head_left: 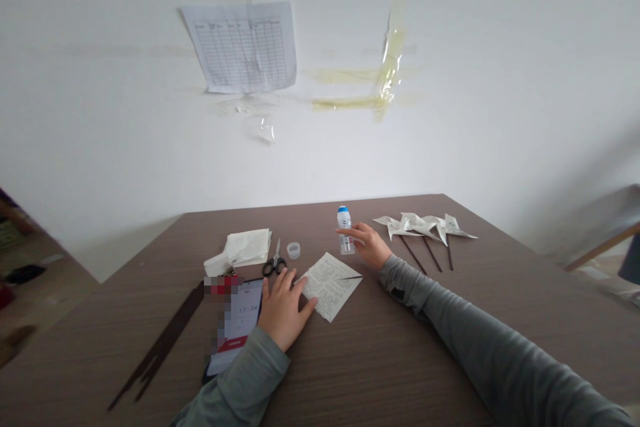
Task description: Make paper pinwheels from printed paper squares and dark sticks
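Observation:
My left hand (pixel 284 307) lies with fingers spread, fingertips on the left corner of a square of printed paper (pixel 327 285). The paper is turned like a diamond, with a dark slit-like line running in from its right corner. My right hand (pixel 371 245) is at a clear glue bottle (pixel 347 245) with a blue top, beyond the paper. Its fingers stretch across the bottle's front; whether they press on it I cannot tell. A small translucent cap (pixel 293 251) and black-handled scissors (pixel 275 264) lie left of the bottle.
Three paper pinwheels (pixel 425 225) on dark sticks lie at the back right. A stack of paper squares (pixel 249 247) sits back left. A phone (pixel 240 327) lies beside my left forearm, dark sticks (pixel 165 340) further left. The wall (pixel 320 160) rises behind the table (pixel 400 360).

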Tool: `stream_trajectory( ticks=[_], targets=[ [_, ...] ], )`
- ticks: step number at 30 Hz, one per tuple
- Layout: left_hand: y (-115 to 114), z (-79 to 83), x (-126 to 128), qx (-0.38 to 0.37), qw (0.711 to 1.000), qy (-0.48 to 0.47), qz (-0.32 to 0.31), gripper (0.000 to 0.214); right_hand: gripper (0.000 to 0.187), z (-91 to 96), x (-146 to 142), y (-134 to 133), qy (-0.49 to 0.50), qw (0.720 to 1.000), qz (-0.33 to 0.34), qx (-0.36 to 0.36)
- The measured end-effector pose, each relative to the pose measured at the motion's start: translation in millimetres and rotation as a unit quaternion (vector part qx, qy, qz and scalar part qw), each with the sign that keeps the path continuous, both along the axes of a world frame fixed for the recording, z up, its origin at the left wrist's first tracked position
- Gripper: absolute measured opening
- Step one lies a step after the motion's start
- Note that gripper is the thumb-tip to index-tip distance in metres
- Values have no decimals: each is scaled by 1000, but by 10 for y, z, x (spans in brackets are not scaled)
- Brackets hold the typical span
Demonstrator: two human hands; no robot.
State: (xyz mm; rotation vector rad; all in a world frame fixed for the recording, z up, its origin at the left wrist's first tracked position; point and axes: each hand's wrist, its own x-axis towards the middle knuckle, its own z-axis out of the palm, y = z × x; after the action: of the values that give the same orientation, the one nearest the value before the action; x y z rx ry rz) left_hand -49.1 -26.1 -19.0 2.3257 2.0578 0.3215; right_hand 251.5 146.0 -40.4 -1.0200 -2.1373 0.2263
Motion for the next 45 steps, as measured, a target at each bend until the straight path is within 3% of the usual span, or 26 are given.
stream_trajectory(
  ticks=[4,8,15,23,27,34,45],
  targets=[
    [1,-89,36,10,1000,-8,-3,51,74,-62,166,-123,39,999,-36,7],
    [3,-131,74,27,999,-32,-19,48,65,-76,263,-229,122,992,-28,-2],
    [-20,-35,115,-13,997,-58,-45,50,42,17,161,-351,231,971,-27,-59],
    [-69,55,208,-17,998,-44,-49,49,45,30,-57,-544,161,983,-6,-92],
    [-77,85,233,-27,997,-50,-48,49,41,44,-145,-602,104,993,8,-59],
    [-16,62,196,-2,997,-59,-55,47,37,0,-206,-557,1,1000,-25,-7],
    [12,42,172,15,999,-37,-16,48,36,21,-231,-593,-26,999,-22,-4]
  ],
)
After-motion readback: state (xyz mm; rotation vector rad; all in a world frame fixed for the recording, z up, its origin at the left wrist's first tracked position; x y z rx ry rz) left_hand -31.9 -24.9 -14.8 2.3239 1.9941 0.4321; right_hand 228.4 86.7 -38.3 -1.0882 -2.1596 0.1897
